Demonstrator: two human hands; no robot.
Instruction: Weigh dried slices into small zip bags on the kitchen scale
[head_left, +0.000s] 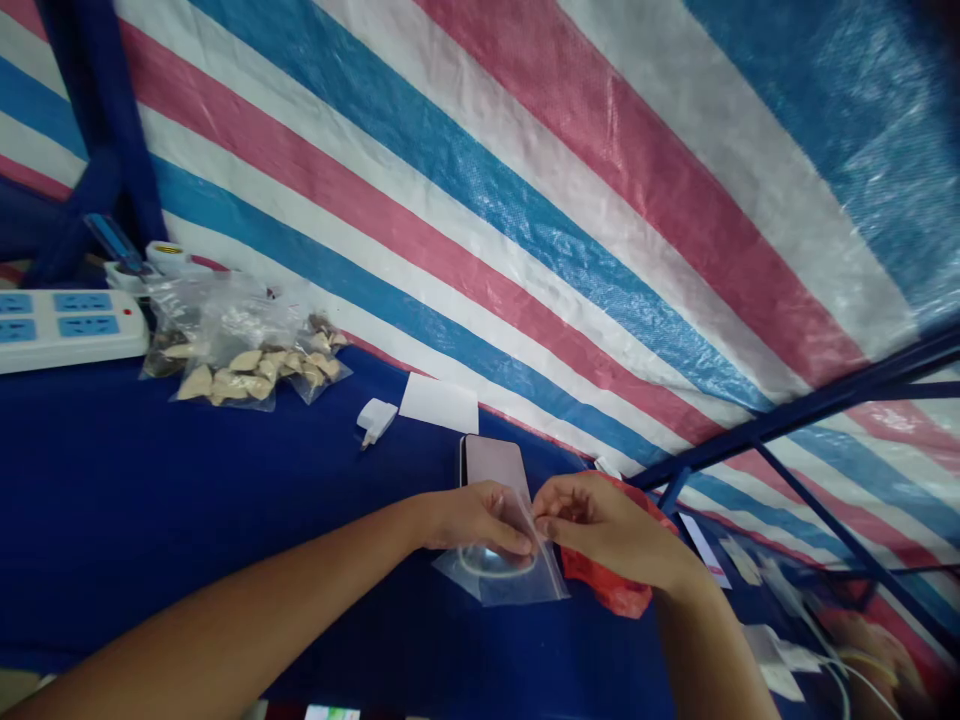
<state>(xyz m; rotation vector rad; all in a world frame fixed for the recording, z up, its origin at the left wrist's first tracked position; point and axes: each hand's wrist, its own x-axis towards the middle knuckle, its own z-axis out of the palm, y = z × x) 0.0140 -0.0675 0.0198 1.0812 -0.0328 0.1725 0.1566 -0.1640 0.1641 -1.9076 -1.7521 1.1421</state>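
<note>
Both my hands meet over a small clear zip bag (501, 572) lying on the blue cloth of the table (150, 480). My left hand (480, 518) pinches the bag's top edge from the left. My right hand (600, 525) pinches the same edge from the right, fingers pressed together. A thin pale ring or coil shows inside the bag. A phone (493, 463) lies flat just beyond my hands. Under my right hand sits a red plastic bag (619, 590).
Clear bags of beige pieces (240, 365) lie at the back left beside a white power strip (67, 325). A white plug adapter (375, 420) and white card (440, 404) lie mid-table. A striped tarp (562, 180) forms the back wall. Blue frame bars (810, 410) and cables stand right.
</note>
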